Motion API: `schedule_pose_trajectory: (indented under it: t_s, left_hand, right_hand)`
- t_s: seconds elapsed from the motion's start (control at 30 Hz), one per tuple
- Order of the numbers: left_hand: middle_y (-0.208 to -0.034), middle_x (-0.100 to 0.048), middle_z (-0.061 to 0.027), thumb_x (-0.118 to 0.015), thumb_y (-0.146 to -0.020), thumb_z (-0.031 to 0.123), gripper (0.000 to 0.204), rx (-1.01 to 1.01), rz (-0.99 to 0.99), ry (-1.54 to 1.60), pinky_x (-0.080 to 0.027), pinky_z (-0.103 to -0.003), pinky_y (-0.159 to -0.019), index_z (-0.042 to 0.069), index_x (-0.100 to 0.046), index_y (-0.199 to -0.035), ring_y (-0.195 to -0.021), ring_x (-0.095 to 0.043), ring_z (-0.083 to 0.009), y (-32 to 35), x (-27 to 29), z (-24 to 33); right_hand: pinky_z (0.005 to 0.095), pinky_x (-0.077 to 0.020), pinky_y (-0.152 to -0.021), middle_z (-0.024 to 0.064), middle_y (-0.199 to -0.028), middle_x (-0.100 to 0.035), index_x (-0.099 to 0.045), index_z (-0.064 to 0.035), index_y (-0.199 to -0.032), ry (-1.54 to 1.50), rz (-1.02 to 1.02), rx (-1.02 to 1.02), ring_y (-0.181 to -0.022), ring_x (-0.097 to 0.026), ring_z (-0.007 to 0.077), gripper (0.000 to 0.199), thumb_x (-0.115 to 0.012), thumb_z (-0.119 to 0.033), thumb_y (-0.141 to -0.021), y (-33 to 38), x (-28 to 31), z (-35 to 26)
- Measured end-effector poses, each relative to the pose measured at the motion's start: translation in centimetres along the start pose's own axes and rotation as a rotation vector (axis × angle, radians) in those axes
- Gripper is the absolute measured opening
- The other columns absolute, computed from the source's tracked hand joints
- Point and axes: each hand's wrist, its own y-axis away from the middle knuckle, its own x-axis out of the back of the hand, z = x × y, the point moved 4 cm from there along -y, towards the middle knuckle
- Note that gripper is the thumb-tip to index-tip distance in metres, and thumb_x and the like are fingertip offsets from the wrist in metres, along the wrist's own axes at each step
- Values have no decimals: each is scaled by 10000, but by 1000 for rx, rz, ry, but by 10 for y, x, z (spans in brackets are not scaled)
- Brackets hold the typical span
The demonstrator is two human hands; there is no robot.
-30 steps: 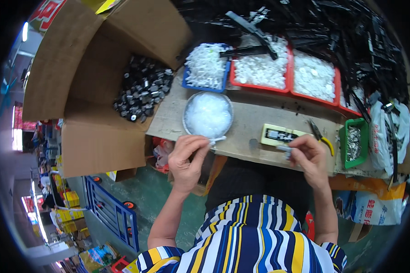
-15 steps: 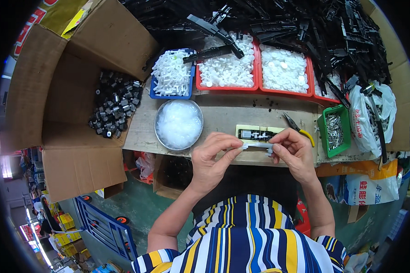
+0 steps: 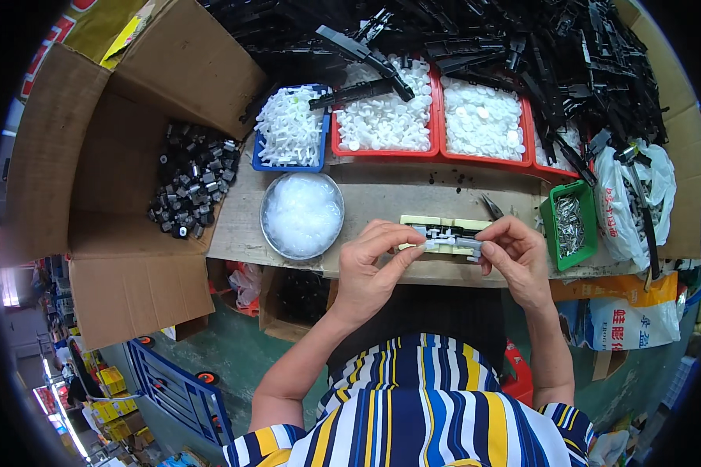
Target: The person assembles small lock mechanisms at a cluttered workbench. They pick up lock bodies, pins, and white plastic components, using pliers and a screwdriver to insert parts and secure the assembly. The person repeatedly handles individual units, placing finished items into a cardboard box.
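My left hand [image 3: 370, 268] and my right hand [image 3: 516, 253] meet over the front edge of the bench, both pinching a small pale plastic part [image 3: 452, 244] held level between their fingertips. Just behind it lies a yellow-green fixture block [image 3: 444, 227] on the cardboard-covered bench top [image 3: 382, 191]. A round metal bowl of clear white pieces [image 3: 301, 214] stands to the left of my left hand.
A blue tray of white parts [image 3: 288, 128], two red trays of white round caps [image 3: 385, 117] [image 3: 483, 121], a green tray of metal bits [image 3: 570, 224], pliers [image 3: 492, 207], a heap of black plastic strips [image 3: 522, 39], and an open carton with black parts [image 3: 191, 179] at left.
My left hand left the metal bowl and came right to join my right hand on the small part. The view shifted so the bench sits higher and more centred.
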Motion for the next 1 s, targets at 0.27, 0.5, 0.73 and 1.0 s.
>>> schedule_pose_trajectory:
  t_s: [0.27,0.5,0.73,1.0]
  left_hand:
    - [-1008,-741,-91,-739,-891,9,134,135,-110,51,-463,-247,-716,-17,-756,-1021,-864,-610,-109,-6,-14,-4]
    - [-935,-737,-74,-736,-892,17,195,483,-134,394,-494,-261,-675,-9,-747,-1084,-789,-645,-113,-2,-28,-20]
    - [-817,-683,-83,-838,-741,102,256,-437,-181,-533,-503,-364,-656,21,-742,-964,-727,-609,-259,-14,-27,19]
    - [-907,-663,-90,-836,-737,111,301,-367,-138,-506,-498,-389,-748,25,-727,-1004,-883,-594,-272,-26,-33,6]
  right_hand:
    - [209,-509,-663,36,-862,-659,-639,19,-1065,7,-11,-29,-739,-615,64,120,-659,-69,-986,5,10,4]
    - [210,-512,-661,24,-836,-655,-642,18,-1036,34,-26,-50,-723,-615,63,118,-671,-84,-982,4,11,5]
    - [196,-523,-584,52,-820,-671,-635,24,-1016,-71,5,-92,-663,-623,58,124,-659,-95,-994,-2,16,13]
    - [197,-499,-558,61,-787,-679,-635,17,-1015,7,111,-124,-624,-607,59,119,-650,-100,-998,-3,30,20]
